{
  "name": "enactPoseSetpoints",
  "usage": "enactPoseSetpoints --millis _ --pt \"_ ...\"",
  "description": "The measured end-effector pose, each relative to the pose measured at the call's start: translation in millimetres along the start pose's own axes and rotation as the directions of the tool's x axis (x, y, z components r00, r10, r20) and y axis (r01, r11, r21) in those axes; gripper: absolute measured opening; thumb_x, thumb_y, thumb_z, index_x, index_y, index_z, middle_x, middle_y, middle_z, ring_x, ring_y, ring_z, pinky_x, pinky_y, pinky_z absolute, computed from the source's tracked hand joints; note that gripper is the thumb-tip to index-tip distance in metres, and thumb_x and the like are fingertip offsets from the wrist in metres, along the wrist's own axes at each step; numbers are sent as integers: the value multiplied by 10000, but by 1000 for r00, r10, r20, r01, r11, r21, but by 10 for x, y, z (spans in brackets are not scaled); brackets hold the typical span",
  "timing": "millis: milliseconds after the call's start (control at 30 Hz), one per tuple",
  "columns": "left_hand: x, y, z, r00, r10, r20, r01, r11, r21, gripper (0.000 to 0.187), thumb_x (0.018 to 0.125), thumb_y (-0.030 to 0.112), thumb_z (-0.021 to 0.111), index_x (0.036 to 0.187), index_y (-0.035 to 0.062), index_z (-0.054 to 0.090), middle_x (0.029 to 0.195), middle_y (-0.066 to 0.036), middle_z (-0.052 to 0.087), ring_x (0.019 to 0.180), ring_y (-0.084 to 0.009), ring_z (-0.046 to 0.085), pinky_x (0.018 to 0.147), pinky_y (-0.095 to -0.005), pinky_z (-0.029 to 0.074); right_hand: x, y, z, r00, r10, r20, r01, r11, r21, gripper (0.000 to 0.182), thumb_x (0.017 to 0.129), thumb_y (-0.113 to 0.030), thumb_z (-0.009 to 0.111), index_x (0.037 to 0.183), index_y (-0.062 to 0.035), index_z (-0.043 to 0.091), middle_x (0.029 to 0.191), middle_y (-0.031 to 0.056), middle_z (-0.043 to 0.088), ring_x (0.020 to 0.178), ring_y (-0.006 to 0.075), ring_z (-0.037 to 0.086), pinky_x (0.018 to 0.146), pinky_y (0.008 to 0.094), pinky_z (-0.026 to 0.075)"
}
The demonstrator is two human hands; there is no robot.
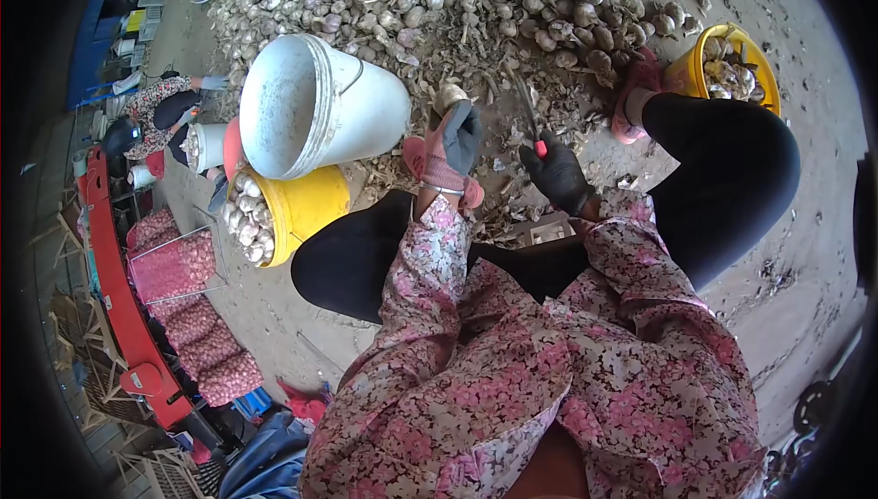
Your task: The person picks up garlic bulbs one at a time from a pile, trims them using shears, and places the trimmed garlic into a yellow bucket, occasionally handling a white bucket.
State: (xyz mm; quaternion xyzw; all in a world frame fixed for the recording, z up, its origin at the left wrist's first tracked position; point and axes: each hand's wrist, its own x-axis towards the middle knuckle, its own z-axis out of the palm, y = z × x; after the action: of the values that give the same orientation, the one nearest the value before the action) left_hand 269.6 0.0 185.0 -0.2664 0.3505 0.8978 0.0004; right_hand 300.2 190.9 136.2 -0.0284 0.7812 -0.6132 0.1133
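My left hand (pixel 461 138), in a grey and pink glove, has its fingers closed around a garlic bulb (pixel 448 96) in front of the heap. My right hand (pixel 560 177) wears a dark glove and grips a red-handled cutting tool (pixel 528 106). Its long, narrow metal blade points away from me toward the garlic, apart from the bulb. Loose skins and stalk scraps (pixel 498 183) cover the ground between and below both hands. A large heap of garlic (pixel 439 5) spreads out beyond them.
Left of my hands, a white bucket (pixel 370 106) lies tipped beside a yellow bucket (pixel 315 211) of garlic bulbs. Another yellow bucket (pixel 692 74) stands by my right foot. Further left are a person (pixel 160 115), a red beam (pixel 123 298) and filled mesh sacks (pixel 201 339).
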Motion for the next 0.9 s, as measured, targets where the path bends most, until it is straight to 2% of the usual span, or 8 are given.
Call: enactPoseSetpoints --millis 67,133,167,433,500,667,733,900 --pt "-130 56 112 985 157 65 -167 965 204 315 770 163 713 1040 57 590 887 -56 625 776 -169 605 660 -260 483 -12 -547 -260 998 -14 69 22 993 -114 381 776 -211 629 1096 -33 525 786 187 621 722 364 614 617 414 472" --pt "-254 157 293 931 357 74 -272 543 795 402 738 174 744 1079 43 576 904 -52 621 870 -189 603 756 -272 482 64 -664 -332 973 -216 78 227 845 -485 536 738 -221 648 1203 -21 471 858 192 608 766 366 609 669 440 486" --pt "-363 214 484 936 335 106 -259 453 853 504 694 102 759 1140 28 535 992 -65 609 954 -203 587 834 -308 476 80 -730 -357 975 -180 130 222 800 -557 612 714 -262 660 1236 -15 456 901 186 592 786 362 604 699 452 488" --pt "-63 -99 102 934 310 176 -314 481 819 589 638 48 759 1162 32 490 1108 -101 574 1038 -190 561 899 -315 448 99 -670 -260 981 -53 186 161 754 -637 615 725 -275 639 1236 0 435 841 182 599 775 355 608 690 468 473" --pt "-58 -122 56 940 260 219 -297 311 903 563 629 57 756 1136 33 513 1080 -104 577 1002 -214 577 877 -328 456 92 -600 -234 979 -5 202 129 784 -607 587 727 -259 632 1214 8 441 820 184 597 768 359 606 682 471 470" --pt "-180 -95 166 959 195 206 -253 261 932 519 610 68 771 1082 37 555 993 -88 610 933 -208 600 846 -326 466 54 -271 -197 946 72 317 116 837 -535 330 752 -192 575 1005 -8 468 772 202 592 728 381 593 657 486 464" --pt "-139 -169 51 976 144 162 -210 444 871 503 651 53 770 1105 12 557 1043 -68 626 957 -163 609 850 -303 480 54 -211 -197 950 73 303 111 830 -546 251 765 -184 560 952 -31 493 748 199 601 731 374 602 665 484 467" --pt "-118 -202 -80 960 95 264 -277 479 833 598 614 61 781 1163 34 544 1094 -90 613 1002 -173 596 856 -304 481 335 203 -121 910 167 380 116 777 -619 198 797 -244 534 829 -53 573 779 197 618 761 374 609 686 471 475"
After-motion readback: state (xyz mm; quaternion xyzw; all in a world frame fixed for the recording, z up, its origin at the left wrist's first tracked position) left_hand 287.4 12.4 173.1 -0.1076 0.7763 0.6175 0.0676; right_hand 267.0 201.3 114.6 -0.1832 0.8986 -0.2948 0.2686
